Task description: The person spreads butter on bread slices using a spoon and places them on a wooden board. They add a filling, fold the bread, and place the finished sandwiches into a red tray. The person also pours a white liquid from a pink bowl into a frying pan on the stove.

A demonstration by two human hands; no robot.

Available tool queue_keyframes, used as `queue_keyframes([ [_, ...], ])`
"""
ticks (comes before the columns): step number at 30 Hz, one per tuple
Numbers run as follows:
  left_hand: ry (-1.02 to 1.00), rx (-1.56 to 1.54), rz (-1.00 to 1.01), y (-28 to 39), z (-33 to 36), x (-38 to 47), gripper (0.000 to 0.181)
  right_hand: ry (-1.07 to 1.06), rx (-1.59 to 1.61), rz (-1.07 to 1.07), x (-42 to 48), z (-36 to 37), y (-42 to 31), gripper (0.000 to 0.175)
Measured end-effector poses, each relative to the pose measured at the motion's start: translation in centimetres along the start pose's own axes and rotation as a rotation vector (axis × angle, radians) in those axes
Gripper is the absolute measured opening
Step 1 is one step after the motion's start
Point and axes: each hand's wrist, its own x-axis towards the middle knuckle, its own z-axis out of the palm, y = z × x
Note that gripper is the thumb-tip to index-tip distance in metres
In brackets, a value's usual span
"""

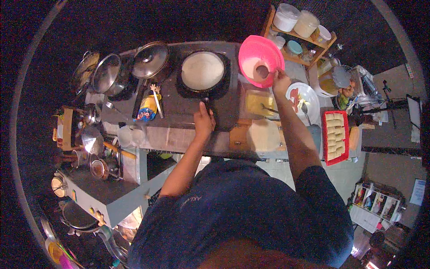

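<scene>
My left hand (204, 121) grips the dark handle of a frying pan (202, 71) on the stove. A pale, round layer of batter covers the pan's base. To the right, my right hand (281, 80) holds a ladle (262, 71) inside a pink plastic bowl (261, 47), over pale batter. The bowl tilts towards me. Below it are a clear container of yellow contents (258, 102) with a utensil in it and a white plate (314, 97) with food pieces and a spoon. A flat round pancake (263, 135) lies near the counter's front edge.
A red tray (346, 148) of pale rolls stands at the right. Lidded pots (150, 60) and a yellow-blue packet (147, 108) are left of the pan. A wooden shelf (304, 36) with jars stands at the back right. A fork (112, 107) lies on the left.
</scene>
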Motion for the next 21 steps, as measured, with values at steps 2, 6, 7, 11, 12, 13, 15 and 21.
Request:
queue_keyframes([
  [2,-0.076,-0.178,-0.215,0.7,0.2,0.5,0.067,-0.028,0.054,0.073,-0.3,0.3,1.9,0.025],
  [6,-0.209,-0.539,-0.588,2.0,-0.5,0.8,0.072,-0.026,0.053,0.107,-1.9,-1.6,7.2,0.036],
  [7,-0.181,-0.514,-0.596,0.7,-2.4,-0.3,0.070,-0.056,0.098,0.127,-3.5,-2.8,7.0,0.038],
  [11,-0.251,0.000,-0.541,-2.7,-8.5,-4.9,0.047,-0.233,0.426,0.286,-6.4,-13.8,2.9,0.036],
  [12,-0.362,0.114,-0.513,-3.2,-7.8,-5.7,0.042,-0.285,0.489,0.301,-7.6,-15.8,3.9,0.035],
  [13,-0.461,0.229,-0.482,-4.3,-7.2,-6.9,0.037,-0.347,0.376,0.255,-9.9,-16.3,6.5,0.032],
  [15,-0.588,0.324,-0.263,-4.4,-3.8,-8.4,0.031,-0.468,0.258,0.263,-14.2,-15.5,9.3,0.024],
  [21,-0.424,0.317,0.430,-5.8,10.4,-6.4,0.019,-0.456,-0.022,-0.128,-17.4,-7.9,9.7,0.022],
])
